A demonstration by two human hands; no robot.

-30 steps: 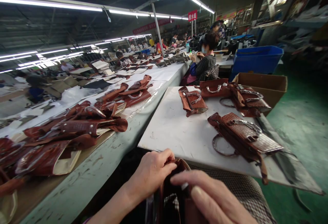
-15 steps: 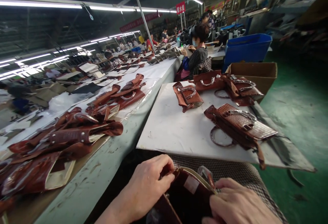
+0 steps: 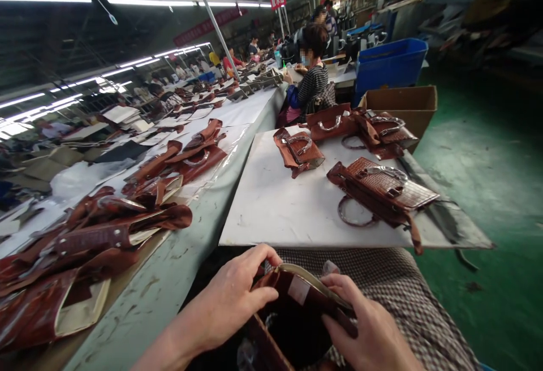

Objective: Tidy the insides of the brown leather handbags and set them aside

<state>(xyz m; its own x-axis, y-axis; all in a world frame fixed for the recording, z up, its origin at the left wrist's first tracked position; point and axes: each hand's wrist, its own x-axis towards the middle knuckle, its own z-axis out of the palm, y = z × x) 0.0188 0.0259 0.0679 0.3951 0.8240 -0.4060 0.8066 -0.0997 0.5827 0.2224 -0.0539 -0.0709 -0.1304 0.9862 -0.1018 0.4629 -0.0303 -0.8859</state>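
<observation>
A brown leather handbag [image 3: 275,337] lies in my lap with its mouth open toward me. A pale strip runs along its far rim, and a whitish patch [image 3: 298,290] shows on the dark inner wall. My left hand [image 3: 231,300] grips the rim at the left corner, index finger on the edge and thumb lower. At the right side, my right hand [image 3: 367,320] pinches the rim, fingers on the outside and thumb inside the mouth. Beyond the right fingers, a plastic-wrapped bit [image 3: 331,268] sticks up. The bag's bottom is hidden.
Several brown handbags [image 3: 382,187] rest on the white board [image 3: 263,207] ahead. More bag pieces [image 3: 97,241] crowd the long table [image 3: 169,269] at left. A seated person [image 3: 311,80] works beyond the board, near a cardboard box [image 3: 403,99] and a blue bin [image 3: 388,65].
My right hand has shifted its hold on the rim, with the thumb now inside the mouth. The left thumb and index finger have spread further apart. The view has swung slightly right.
</observation>
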